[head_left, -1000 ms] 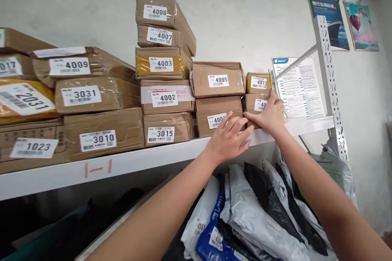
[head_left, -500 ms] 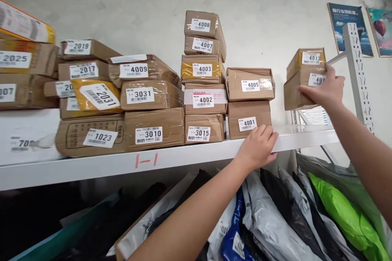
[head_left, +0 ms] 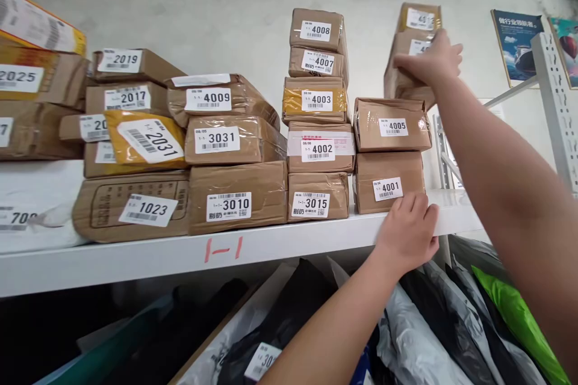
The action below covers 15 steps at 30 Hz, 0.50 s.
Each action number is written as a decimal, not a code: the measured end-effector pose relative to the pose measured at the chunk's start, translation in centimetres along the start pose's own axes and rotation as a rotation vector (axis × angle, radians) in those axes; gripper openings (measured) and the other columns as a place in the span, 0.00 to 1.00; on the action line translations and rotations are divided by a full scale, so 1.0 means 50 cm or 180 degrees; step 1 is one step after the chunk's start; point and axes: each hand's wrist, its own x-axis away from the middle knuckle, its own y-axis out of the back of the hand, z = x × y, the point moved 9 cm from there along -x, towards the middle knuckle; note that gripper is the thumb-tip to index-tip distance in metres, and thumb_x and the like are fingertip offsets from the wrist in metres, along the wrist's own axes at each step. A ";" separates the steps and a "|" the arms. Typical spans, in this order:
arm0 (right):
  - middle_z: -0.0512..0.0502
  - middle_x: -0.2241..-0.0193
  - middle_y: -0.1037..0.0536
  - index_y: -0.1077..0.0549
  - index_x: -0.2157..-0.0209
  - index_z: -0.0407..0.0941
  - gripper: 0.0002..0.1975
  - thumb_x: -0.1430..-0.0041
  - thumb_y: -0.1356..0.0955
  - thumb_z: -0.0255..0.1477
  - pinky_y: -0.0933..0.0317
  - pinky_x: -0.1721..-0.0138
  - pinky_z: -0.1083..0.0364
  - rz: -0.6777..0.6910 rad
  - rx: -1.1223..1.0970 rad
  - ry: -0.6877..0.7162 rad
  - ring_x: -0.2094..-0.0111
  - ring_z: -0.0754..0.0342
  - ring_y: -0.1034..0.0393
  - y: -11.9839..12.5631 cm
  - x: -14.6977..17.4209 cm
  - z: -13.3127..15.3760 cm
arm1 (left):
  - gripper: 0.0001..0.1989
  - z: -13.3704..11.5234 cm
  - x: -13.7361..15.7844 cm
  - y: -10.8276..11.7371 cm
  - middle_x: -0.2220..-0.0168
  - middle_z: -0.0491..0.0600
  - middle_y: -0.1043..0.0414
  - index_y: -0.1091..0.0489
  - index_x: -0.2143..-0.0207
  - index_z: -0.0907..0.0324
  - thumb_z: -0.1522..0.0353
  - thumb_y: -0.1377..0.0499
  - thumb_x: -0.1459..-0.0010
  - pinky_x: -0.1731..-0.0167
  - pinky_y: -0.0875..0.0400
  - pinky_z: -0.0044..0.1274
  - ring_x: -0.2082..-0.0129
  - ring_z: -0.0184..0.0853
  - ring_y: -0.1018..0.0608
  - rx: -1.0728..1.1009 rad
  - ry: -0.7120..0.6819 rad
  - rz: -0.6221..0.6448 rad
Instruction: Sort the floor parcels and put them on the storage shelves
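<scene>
My right hand [head_left: 431, 63] grips a stack of two cardboard boxes, raised behind and above the box labelled 4005 [head_left: 391, 126]. The upper held box [head_left: 413, 17] has yellow tape and a white label; the lower held box [head_left: 401, 81] is partly hidden by my fingers. My left hand [head_left: 409, 231] is closed over the front edge of the white shelf [head_left: 293, 243], with its fingertips at the lower front of the box labelled 4001 [head_left: 391, 174]. Box 4005 sits directly on top of box 4001.
Left of these stands a column of boxes topped by box 4008 [head_left: 316, 30], then several more labelled parcels. A white perforated post [head_left: 555, 102] rises at the right. Plastic mailing bags [head_left: 419, 337] lean on the level below, among them a green bag [head_left: 519, 313].
My right hand has lifted the two boxes up and to the left, from beside box 4005 to above it. My left hand stays on the shelf edge; the view has shifted slightly.
</scene>
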 end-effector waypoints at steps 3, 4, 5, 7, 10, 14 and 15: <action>0.28 0.36 0.43 0.43 0.36 0.42 0.37 0.37 0.30 0.46 0.55 0.35 0.25 0.0252 -0.0645 0.0064 0.32 0.27 0.52 -0.102 0.001 0.026 | 0.13 -0.001 0.001 -0.003 0.58 0.56 0.30 0.29 0.57 0.62 0.65 0.36 0.43 0.59 0.31 0.33 0.56 0.46 0.28 0.0047 -0.0016 0.0011; 0.28 0.35 0.43 0.44 0.35 0.43 0.36 0.36 0.32 0.48 0.57 0.36 0.21 0.0301 -0.0897 0.0177 0.31 0.24 0.55 -0.136 -0.008 0.037 | 0.12 0.000 0.001 -0.003 0.58 0.56 0.30 0.29 0.58 0.61 0.66 0.36 0.43 0.60 0.30 0.33 0.56 0.46 0.28 0.0088 -0.0026 0.0015; 0.29 0.35 0.43 0.46 0.34 0.46 0.39 0.38 0.32 0.49 0.57 0.38 0.18 0.0356 -0.1099 0.0359 0.30 0.22 0.58 -0.167 -0.020 0.049 | 0.11 0.000 0.001 -0.004 0.58 0.57 0.29 0.28 0.59 0.61 0.66 0.36 0.43 0.60 0.30 0.34 0.56 0.46 0.28 0.0141 -0.0039 0.0016; 0.32 0.36 0.41 0.51 0.31 0.52 0.48 0.46 0.28 0.51 0.54 0.39 0.14 0.0484 -0.1235 0.0751 0.31 0.20 0.59 -0.224 -0.044 0.073 | 0.10 -0.001 0.001 -0.004 0.57 0.58 0.28 0.27 0.59 0.62 0.67 0.37 0.42 0.59 0.30 0.35 0.55 0.46 0.28 0.0253 -0.0070 -0.0005; 0.30 0.37 0.40 0.56 0.29 0.50 0.57 0.51 0.27 0.53 0.54 0.40 0.13 0.0571 -0.1071 0.0874 0.31 0.17 0.58 -0.275 -0.072 0.076 | 0.13 0.000 0.001 -0.002 0.52 0.60 0.28 0.27 0.55 0.63 0.68 0.38 0.42 0.56 0.29 0.36 0.53 0.48 0.28 0.0377 -0.0077 -0.0061; 0.27 0.37 0.41 0.57 0.28 0.46 0.60 0.51 0.27 0.57 0.55 0.39 0.15 0.0498 -0.0978 0.0925 0.30 0.16 0.58 -0.273 -0.064 0.067 | 0.14 0.002 0.000 -0.003 0.53 0.60 0.27 0.27 0.54 0.63 0.70 0.38 0.43 0.59 0.29 0.35 0.55 0.47 0.28 0.0379 -0.0031 -0.0055; 0.27 0.37 0.42 0.57 0.28 0.45 0.61 0.52 0.27 0.58 0.55 0.38 0.17 0.0482 -0.0945 0.0980 0.30 0.16 0.59 -0.265 -0.054 0.067 | 0.14 0.002 0.000 -0.003 0.54 0.59 0.27 0.27 0.55 0.63 0.69 0.37 0.44 0.60 0.30 0.35 0.56 0.46 0.28 0.0349 -0.0032 -0.0055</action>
